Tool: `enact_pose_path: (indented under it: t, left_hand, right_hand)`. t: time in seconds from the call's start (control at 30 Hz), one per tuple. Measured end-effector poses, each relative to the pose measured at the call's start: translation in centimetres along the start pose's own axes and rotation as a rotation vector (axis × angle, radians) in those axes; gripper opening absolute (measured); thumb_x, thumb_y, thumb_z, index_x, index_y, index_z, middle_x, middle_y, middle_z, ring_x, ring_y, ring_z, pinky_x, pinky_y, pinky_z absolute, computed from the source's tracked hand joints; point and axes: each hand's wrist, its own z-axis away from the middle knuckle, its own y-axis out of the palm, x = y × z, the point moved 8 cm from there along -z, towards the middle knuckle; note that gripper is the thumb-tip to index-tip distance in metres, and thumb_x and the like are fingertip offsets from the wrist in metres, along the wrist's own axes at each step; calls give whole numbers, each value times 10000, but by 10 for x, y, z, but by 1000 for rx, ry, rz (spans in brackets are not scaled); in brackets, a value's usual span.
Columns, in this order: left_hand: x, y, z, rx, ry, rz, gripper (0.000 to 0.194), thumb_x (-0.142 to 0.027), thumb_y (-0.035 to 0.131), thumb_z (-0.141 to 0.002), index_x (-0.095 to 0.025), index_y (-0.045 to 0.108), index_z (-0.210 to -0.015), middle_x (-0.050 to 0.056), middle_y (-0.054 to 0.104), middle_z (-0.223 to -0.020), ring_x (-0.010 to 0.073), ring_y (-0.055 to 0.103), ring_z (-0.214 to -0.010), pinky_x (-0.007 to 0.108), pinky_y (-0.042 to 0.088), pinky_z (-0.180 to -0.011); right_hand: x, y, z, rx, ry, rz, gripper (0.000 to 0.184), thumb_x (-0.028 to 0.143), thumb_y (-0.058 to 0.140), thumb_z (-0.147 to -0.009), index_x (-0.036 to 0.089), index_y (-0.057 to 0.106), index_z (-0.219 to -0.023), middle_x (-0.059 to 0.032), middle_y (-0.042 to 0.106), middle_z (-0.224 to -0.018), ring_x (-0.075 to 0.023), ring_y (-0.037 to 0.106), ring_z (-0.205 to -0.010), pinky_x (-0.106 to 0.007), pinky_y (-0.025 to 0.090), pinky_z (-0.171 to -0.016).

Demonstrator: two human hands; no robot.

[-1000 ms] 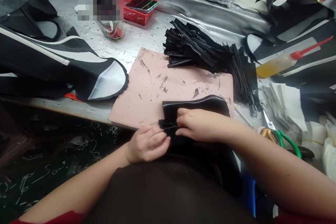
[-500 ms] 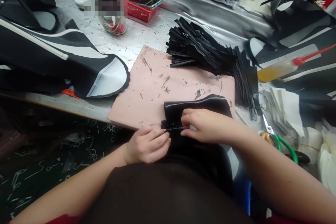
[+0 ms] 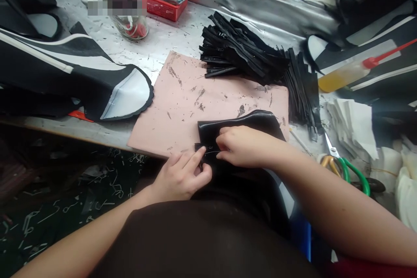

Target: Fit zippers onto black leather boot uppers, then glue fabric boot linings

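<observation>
A folded, glossy black leather piece (image 3: 234,120) lies at the front of the pink board and hangs over its edge towards my lap. At its left end a short black strip with a frayed end (image 3: 198,147), like zipper tape, shows by my left fingertips. My left hand (image 3: 182,173) holds the piece there, index finger stretched along the strip and thumb bent below. My right hand (image 3: 241,145) is closed on the leather further right, its fingers curled under. A thin pale line runs between the two hands. The undersides of both grips are hidden.
Behind the board (image 3: 163,95) lies a pile of black zipper strips (image 3: 244,52). Green-handled scissors (image 3: 345,167), white pieces (image 3: 353,126) and a yellow liquid bottle (image 3: 345,76) are at right. Black-and-white boot parts (image 3: 127,95) lie left; a red basket (image 3: 166,6) with a phone stands behind.
My left index finger has straightened along the strip and the thumb has drawn apart from it. My right hand keeps its hold on the leather. The whole view has shifted slightly.
</observation>
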Motion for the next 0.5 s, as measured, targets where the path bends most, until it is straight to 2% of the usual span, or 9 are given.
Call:
enact_pose_path:
  t: [0.23, 0.5]
  left_hand:
    - [1, -7, 1, -68, 52, 66, 112, -92, 525, -800, -166, 607, -787, 44, 702, -903, 155, 640, -790, 271, 417, -614]
    - [-3, -9, -9, -58, 64, -4, 93, -85, 556, -779, -152, 614, -752, 32, 709, -852, 148, 640, -724, 274, 394, -561]
  right_hand:
    - [2, 1, -4, 24, -24, 38, 199, 282, 519, -770, 151, 667, -745, -92, 664, -828, -201, 609, -746, -263, 434, -619]
    - [-1, 1, -6, 0, -7, 36, 210, 276, 517, -758, 140, 677, -754, -111, 672, -827, -213, 613, -745, -274, 445, -624]
